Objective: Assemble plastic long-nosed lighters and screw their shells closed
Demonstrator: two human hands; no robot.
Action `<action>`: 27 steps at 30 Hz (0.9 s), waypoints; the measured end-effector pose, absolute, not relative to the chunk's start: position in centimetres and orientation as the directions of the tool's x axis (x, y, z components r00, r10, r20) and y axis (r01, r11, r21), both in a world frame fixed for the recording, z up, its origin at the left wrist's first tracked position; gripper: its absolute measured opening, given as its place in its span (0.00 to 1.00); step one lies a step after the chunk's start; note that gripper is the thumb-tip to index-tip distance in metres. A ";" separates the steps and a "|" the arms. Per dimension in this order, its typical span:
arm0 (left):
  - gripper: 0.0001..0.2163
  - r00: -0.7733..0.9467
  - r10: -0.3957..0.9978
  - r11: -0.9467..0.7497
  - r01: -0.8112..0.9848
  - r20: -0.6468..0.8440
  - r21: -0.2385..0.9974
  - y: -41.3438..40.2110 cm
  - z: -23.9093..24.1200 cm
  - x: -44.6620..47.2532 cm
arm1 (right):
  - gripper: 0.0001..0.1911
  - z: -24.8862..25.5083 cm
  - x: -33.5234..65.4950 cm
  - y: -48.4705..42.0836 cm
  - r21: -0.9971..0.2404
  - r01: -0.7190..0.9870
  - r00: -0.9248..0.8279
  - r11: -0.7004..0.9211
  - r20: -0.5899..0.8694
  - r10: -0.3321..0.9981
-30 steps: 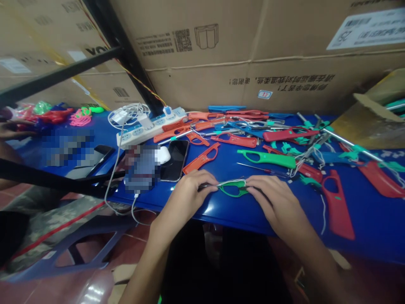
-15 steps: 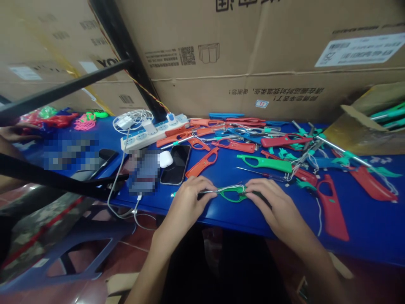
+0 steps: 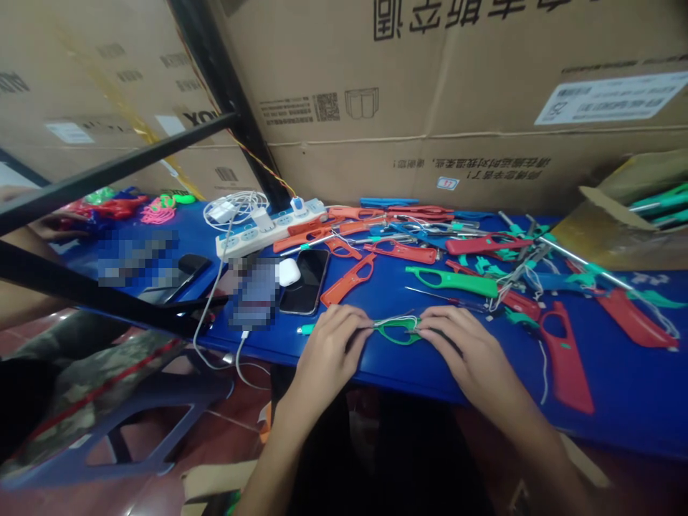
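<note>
A green plastic lighter handle [image 3: 396,330] with thin white wires and a metal rod lies at the front edge of the blue table [image 3: 634,387]. My left hand [image 3: 332,342] is closed over its rod end, where a small teal tip pokes out to the left. My right hand [image 3: 463,345] is closed over its other end. Only the green loop and the wires show between my hands.
Many red, orange, blue and green handle shells [image 3: 454,278] and metal rods cover the table behind my hands. Left of them lie a black phone [image 3: 305,272], a white earbud case [image 3: 289,271] and a power strip [image 3: 269,223]. Cardboard boxes [image 3: 430,107] wall the back; another person's hand [image 3: 54,226] is far left.
Both hands have kept hold of the green handle at the table's front edge. The view has tilted up and shifted a little, so more of the boxes shows.
</note>
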State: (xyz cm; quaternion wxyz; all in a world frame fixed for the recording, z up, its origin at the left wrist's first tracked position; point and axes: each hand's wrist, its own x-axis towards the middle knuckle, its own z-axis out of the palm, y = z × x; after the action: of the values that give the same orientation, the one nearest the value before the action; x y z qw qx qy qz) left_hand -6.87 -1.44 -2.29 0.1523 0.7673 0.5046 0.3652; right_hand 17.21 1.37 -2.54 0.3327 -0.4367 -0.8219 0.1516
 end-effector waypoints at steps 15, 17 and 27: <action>0.04 0.204 0.894 -0.427 0.662 0.400 0.616 -1.3 -2.5 -7.1 | 0.09 -2.5 17.0 1.6 -0.572 0.613 -0.386 0.545 0.385 0.838; 0.04 0.204 0.894 -0.427 0.660 0.400 0.618 -1.2 -2.5 -7.1 | 0.08 -2.3 17.0 1.6 -0.580 0.604 -0.387 0.546 0.386 0.837; 0.04 0.203 0.898 -0.425 0.636 0.391 0.644 -1.1 -2.5 -7.1 | 0.11 -2.8 17.2 -0.5 -0.305 0.709 -0.435 0.636 0.520 0.735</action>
State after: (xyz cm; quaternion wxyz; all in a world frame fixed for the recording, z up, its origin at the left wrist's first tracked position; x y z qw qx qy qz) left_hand -7.10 -1.13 -2.46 0.1740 0.7559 0.5074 0.3753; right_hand 17.19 -0.53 -2.82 0.3174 -0.4262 -0.8469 0.0203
